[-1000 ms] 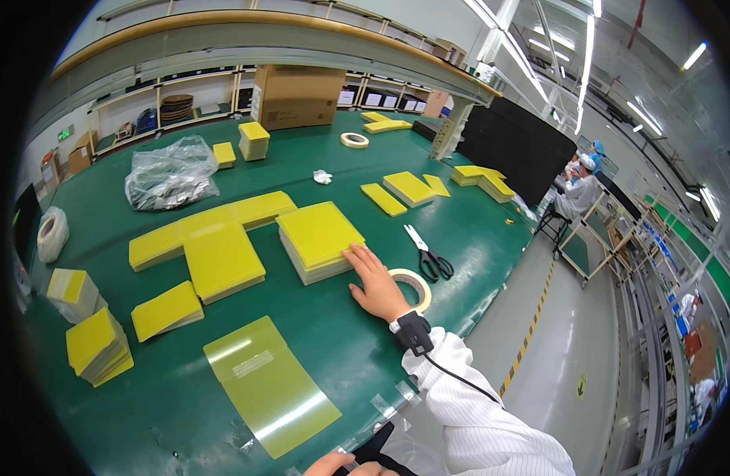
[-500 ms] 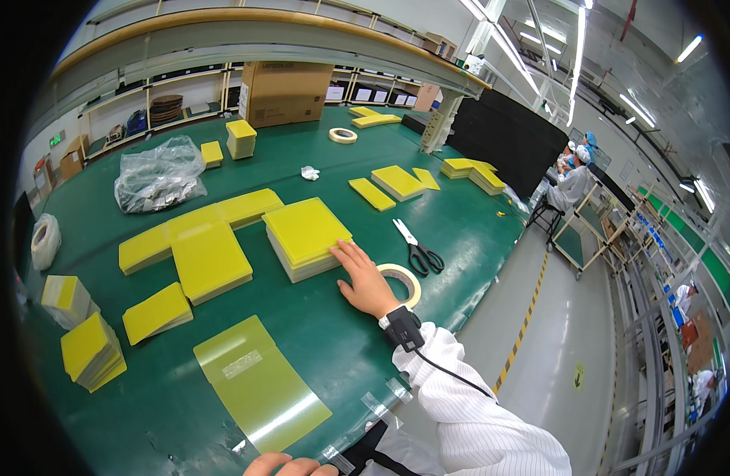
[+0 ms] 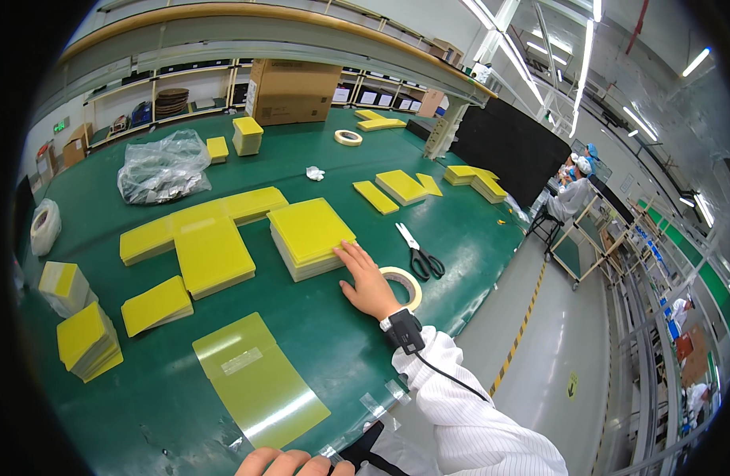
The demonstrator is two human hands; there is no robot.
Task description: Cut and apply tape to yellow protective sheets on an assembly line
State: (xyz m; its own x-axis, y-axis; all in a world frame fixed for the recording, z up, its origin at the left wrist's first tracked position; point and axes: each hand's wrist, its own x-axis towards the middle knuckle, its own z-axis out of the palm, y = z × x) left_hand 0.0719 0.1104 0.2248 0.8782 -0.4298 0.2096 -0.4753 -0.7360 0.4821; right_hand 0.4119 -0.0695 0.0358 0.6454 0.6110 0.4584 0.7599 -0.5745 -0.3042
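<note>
My right hand (image 3: pixel 369 285) rests its outstretched fingertips against the right side of a thick stack of square yellow sheets (image 3: pixel 313 231). Nothing is gripped in it; a black device is strapped to that wrist. At the bottom edge my left hand (image 3: pixel 290 462) shows only in part, close to the lower end of a flat yellow-green sheet (image 3: pixel 270 389). Its palm and fingertips are out of the picture. Across the flat sheet's upper part runs a strip of clear tape (image 3: pixel 241 361). Beside my right wrist lies a roll of masking tape (image 3: pixel 411 287).
Black-handled scissors (image 3: pixel 422 255) lie right of the stack. More yellow piles (image 3: pixel 214 258) spread leftward, with a clear plastic bag (image 3: pixel 165 168) behind. A cardboard box (image 3: pixel 293 91) stands at the back. Beyond the green table's right edge, people (image 3: pixel 573 190) sit by an aisle.
The view has shifted slightly. My left hand shows a little more at the bottom edge. My right hand stays against the stack.
</note>
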